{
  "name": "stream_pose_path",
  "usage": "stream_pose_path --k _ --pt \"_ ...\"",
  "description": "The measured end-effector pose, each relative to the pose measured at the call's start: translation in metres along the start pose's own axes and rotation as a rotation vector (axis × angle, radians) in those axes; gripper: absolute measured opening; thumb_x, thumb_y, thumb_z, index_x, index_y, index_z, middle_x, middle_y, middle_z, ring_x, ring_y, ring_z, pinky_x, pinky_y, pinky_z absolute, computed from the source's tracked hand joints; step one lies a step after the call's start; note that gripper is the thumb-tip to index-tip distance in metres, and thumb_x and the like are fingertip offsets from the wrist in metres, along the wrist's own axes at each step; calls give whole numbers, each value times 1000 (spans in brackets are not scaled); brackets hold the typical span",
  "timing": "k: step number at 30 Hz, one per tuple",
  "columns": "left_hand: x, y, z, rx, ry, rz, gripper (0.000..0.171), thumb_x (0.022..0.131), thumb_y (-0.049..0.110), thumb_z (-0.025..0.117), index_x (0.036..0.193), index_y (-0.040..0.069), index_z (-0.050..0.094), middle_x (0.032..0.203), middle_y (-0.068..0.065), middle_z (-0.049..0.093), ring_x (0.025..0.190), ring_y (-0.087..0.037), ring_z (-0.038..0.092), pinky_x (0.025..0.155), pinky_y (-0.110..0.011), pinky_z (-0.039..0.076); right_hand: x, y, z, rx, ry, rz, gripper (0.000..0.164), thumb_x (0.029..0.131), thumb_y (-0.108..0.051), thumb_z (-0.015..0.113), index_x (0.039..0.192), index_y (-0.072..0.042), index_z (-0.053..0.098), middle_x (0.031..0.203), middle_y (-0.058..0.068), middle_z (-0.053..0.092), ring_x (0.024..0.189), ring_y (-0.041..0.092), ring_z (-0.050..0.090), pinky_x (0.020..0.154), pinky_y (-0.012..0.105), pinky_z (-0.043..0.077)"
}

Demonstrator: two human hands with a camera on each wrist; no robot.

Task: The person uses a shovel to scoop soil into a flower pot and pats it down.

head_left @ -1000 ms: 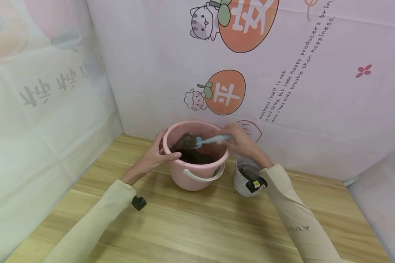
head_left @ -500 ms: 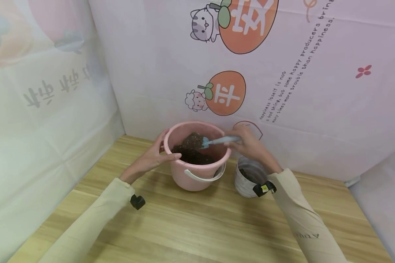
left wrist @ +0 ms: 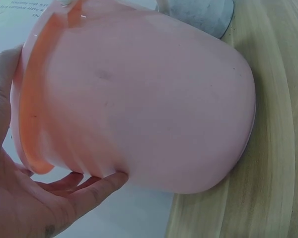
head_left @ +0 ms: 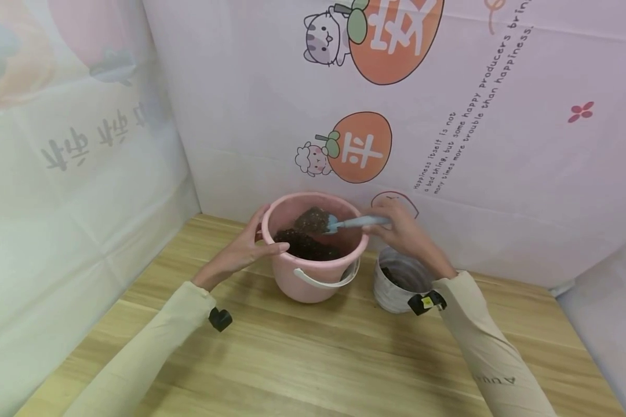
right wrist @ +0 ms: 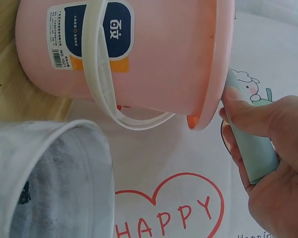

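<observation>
A pink bucket [head_left: 294, 284] with dark soil [head_left: 308, 246] inside stands upright on the table. My left hand [head_left: 242, 249] grips its left rim, thumb over the edge; in the left wrist view the fingers [left wrist: 97, 191] press the outer wall. My right hand [head_left: 404, 231] holds the light blue handle of a garden trowel [head_left: 362, 221] at the bucket's right rim. Heaped soil [head_left: 313, 220] covers the trowel's blade, above the soil in the bucket. Beside the bucket, below my right wrist, sits a marbled grey-white plant pot [head_left: 388, 295] with a little soil visible inside.
The bucket's white handle [head_left: 323, 284] hangs down at its front. A wooden tabletop [head_left: 302, 359] runs under everything. Printed cloth walls [head_left: 250, 116] rise close behind the bucket and at both sides.
My right hand has drawn the soil-loaded trowel to the right and slightly up within the bucket's mouth. The left hand stays on the rim, and the bucket and pot keep their places.
</observation>
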State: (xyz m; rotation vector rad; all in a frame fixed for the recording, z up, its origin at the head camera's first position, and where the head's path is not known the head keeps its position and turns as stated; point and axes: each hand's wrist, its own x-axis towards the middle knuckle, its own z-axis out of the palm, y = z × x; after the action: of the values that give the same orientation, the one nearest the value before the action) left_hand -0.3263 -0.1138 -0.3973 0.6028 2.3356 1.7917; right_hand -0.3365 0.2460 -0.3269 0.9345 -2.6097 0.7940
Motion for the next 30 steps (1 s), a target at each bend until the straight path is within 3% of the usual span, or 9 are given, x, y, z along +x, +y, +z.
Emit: stream_pose_path --k 6,17,30 --pt "1 -1 -1 0 -4 -38 116 89 41 82 170 26 1 173 -11 17 156 -35 26 123 -60 30 -4 3 0 -1 29 -11 24 91 -3 79 115 2 78 97 14 66 96 30 55 92 46 43" --pt "2 2 -2 -3 -22 -25 114 89 41 82 170 28 2 172 -10 19 156 -35 27 122 -61 30 -7 11 -1 16 59 -17 25 87 -4 82 111 -2 80 99 12 73 102 29 56 96 45 40" --pt "4 -1 -2 -15 -32 -18 113 90 40 81 170 26 3 173 -9 18 156 -35 26 122 -61 30 -16 14 -4 8 110 -91 20 85 6 80 105 3 78 94 14 66 93 26 52 87 40 39"
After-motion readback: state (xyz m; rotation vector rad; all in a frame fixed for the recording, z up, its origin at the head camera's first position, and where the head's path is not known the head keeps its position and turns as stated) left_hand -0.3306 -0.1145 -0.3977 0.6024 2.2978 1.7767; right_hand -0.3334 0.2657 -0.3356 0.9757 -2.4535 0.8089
